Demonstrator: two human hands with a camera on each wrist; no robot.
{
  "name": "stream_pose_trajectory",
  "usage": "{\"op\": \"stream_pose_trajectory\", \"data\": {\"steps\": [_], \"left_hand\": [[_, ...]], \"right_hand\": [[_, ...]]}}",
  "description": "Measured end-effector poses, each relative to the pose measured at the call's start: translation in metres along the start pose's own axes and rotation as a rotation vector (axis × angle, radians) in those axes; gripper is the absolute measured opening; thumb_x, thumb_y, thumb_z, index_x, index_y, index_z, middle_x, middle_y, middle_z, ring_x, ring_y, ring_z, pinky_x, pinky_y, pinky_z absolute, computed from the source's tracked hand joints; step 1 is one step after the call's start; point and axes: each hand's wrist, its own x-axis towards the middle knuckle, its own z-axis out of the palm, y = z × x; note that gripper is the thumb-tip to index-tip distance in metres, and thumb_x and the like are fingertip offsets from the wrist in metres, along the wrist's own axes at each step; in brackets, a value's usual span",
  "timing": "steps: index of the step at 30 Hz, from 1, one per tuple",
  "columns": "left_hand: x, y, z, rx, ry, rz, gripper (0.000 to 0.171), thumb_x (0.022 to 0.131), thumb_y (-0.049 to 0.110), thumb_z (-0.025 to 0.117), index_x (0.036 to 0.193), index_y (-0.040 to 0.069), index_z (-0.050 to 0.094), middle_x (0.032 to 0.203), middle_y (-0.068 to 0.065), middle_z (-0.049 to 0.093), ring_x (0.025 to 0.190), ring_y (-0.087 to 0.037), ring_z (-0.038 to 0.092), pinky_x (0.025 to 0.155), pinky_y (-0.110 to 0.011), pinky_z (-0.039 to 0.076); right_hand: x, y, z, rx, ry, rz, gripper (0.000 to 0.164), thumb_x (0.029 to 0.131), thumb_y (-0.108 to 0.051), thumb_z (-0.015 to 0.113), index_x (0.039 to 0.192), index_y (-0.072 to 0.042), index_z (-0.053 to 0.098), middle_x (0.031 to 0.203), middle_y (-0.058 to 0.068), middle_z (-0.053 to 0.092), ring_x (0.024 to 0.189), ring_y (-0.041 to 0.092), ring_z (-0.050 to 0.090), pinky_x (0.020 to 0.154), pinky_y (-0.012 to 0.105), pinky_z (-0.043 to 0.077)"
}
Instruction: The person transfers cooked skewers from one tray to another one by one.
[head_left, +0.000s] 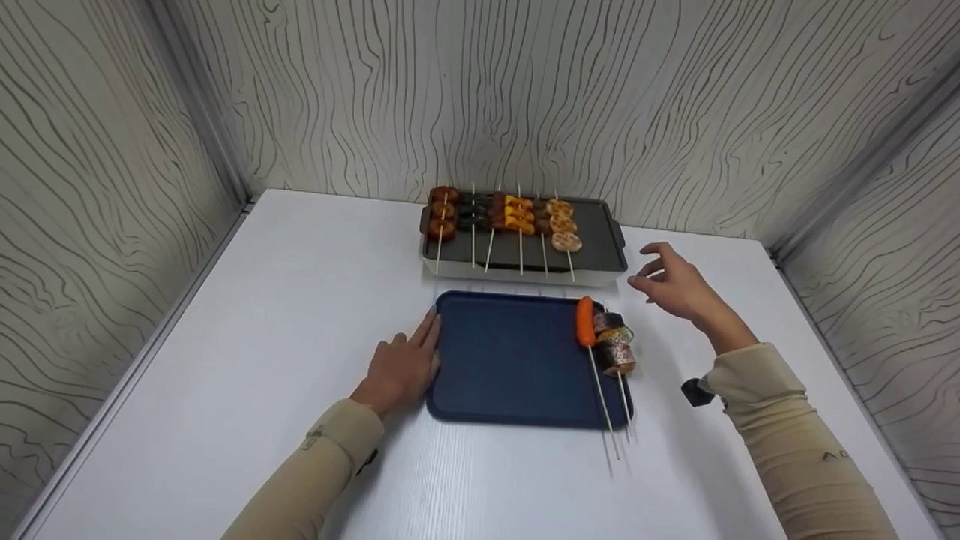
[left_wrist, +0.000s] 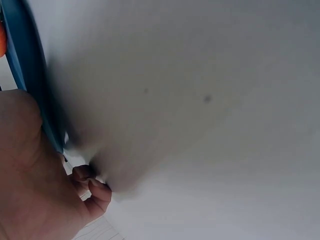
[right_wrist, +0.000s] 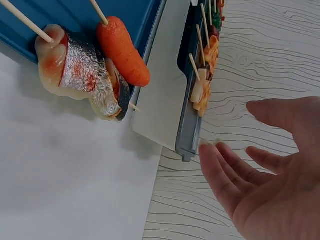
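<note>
My left hand (head_left: 405,364) lies against the left edge of a dark blue tray (head_left: 510,360), its fingers stretched along the rim. Along the tray's right side are an orange sausage skewer (head_left: 586,322) and a skewer of silvery fish-like chunks (head_left: 616,352), sticks pointing toward me. The right wrist view shows these chunks (right_wrist: 80,70) overhanging the tray's edge. My right hand (head_left: 671,285) hovers right of the grill's (head_left: 592,259) front corner, fingers loosely bent and holding nothing. In the right wrist view its fingers (right_wrist: 220,175) are spread from the thumb, near the grill's end.
Several skewers lie side by side on the grill behind the tray, among them yellow pieces (head_left: 519,216) and lotus root slices (head_left: 566,241). Their sticks jut over its front edge. Patterned panels (head_left: 450,90) wall in the white table (head_left: 300,277) at the back and sides.
</note>
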Motion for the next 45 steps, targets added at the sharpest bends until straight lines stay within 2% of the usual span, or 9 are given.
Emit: {"op": "stream_pose_trajectory", "data": {"steps": [6,14,20,24,28,32,38,42,45], "left_hand": [[0.000,0.001,-0.001,0.013,-0.004,0.004,0.059,0.111,0.032,0.037,0.164,0.010,0.024,0.172,-0.001,0.016,0.100,-0.031,0.057,0.077,-0.045,0.049],[0.000,0.006,0.002,0.010,-0.011,0.009,0.059,0.111,0.033,0.036,0.164,0.010,0.024,0.172,-0.001,0.016,0.102,-0.031,0.057,0.078,-0.045,0.048],[-0.002,0.007,0.006,0.004,-0.012,0.008,0.058,0.111,0.033,0.036,0.164,0.011,0.025,0.172,-0.001,0.017,0.103,-0.031,0.058,0.079,-0.045,0.049],[-0.001,0.005,0.005,0.003,-0.007,0.007,0.058,0.111,0.032,0.037,0.164,0.010,0.025,0.172,-0.001,0.017,0.103,-0.031,0.058,0.078,-0.045,0.049],[0.002,0.004,0.003,-0.003,-0.003,0.002,0.059,0.111,0.032,0.037,0.164,0.011,0.024,0.172,-0.001,0.017,0.103,-0.031,0.058,0.079,-0.045,0.049],[0.003,0.002,0.001,0.004,-0.002,-0.004,0.059,0.111,0.033,0.037,0.164,0.011,0.024,0.172,-0.002,0.017,0.102,-0.031,0.058,0.079,-0.045,0.049],[0.005,-0.001,0.004,0.010,0.008,-0.005,0.058,0.111,0.032,0.037,0.163,0.010,0.025,0.172,-0.001,0.016,0.097,-0.030,0.058,0.077,-0.045,0.049],[0.004,0.000,0.002,-0.005,0.005,-0.007,0.058,0.111,0.031,0.037,0.163,0.010,0.026,0.172,-0.001,0.017,0.097,-0.030,0.058,0.077,-0.045,0.049],[0.003,0.001,-0.002,-0.009,-0.008,-0.013,0.058,0.111,0.032,0.038,0.163,0.010,0.026,0.172,-0.002,0.017,0.098,-0.030,0.058,0.078,-0.046,0.049]], "right_hand": [[0.025,0.006,0.012,0.057,-0.066,0.006,0.064,0.103,-0.021,0.060,0.152,0.006,0.028,0.126,0.030,0.057,0.106,0.035,0.064,0.084,0.038,0.058],[0.045,0.010,0.031,0.178,-0.131,-0.025,0.058,0.105,-0.018,0.056,0.148,0.012,0.031,0.128,0.037,0.058,0.111,0.045,0.064,0.091,0.048,0.056],[0.056,0.016,0.045,0.299,-0.164,0.006,0.057,0.106,-0.018,0.055,0.147,0.015,0.033,0.128,0.038,0.059,0.108,0.043,0.068,0.093,0.048,0.056],[0.063,0.016,0.052,0.381,-0.172,0.031,0.055,0.105,-0.015,0.056,0.144,0.018,0.035,0.123,0.038,0.060,0.099,0.035,0.072,0.091,0.047,0.057],[0.069,0.012,0.056,0.431,-0.164,0.057,0.054,0.104,-0.014,0.057,0.143,0.018,0.036,0.121,0.036,0.062,0.090,0.024,0.073,0.088,0.043,0.058],[0.076,0.008,0.059,0.459,-0.151,0.064,0.050,0.104,-0.013,0.057,0.140,0.017,0.041,0.119,0.033,0.064,0.086,0.020,0.073,0.086,0.040,0.059],[0.081,0.002,0.062,0.455,-0.114,0.061,0.040,0.104,-0.012,0.057,0.133,0.015,0.052,0.106,0.021,0.072,0.080,0.014,0.072,0.082,0.039,0.060],[0.083,0.003,0.062,0.471,-0.078,0.060,0.036,0.103,-0.010,0.058,0.130,0.014,0.056,0.095,0.012,0.072,0.073,0.012,0.066,0.070,0.031,0.057],[0.085,0.006,0.060,0.502,-0.092,0.047,0.036,0.103,-0.007,0.056,0.132,0.016,0.054,0.088,0.009,0.069,0.067,0.010,0.058,0.060,0.025,0.048]]}}
